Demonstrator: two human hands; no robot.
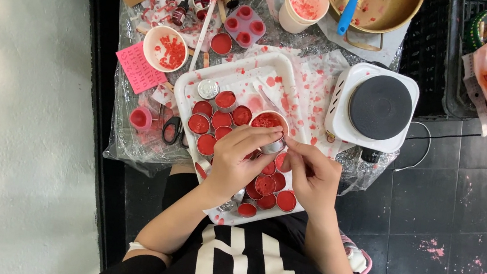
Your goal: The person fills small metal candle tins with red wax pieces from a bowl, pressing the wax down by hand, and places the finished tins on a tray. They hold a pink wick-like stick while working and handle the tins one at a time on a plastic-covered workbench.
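We have a small silver tin (274, 146) pinched between both hands over the white tray (182, 89), just below the paper cup (269, 121) of red wax. We judge the tin light and stiff but thin-walled, easy to dent if squeezed, and likely slick where wax has smeared it; the rim and side wall look like the safest places to take hold, since the top may carry soft wax. Our left hand (239, 162) is curled narrow, fingers and thumb closed around the tin from the left and above. Our right hand (313, 175) is also narrowed to a pinch, thumb and forefinger meeting at the tin's right edge (how much of the wall they cover we cannot tell, as the fingers hide it). Around and under the hands lie many filled red tins (198, 124) in rows on the tray. A hot plate (380, 107) stands to the right, well apart from the hands, and scissors (172, 129) lie left of the tray.
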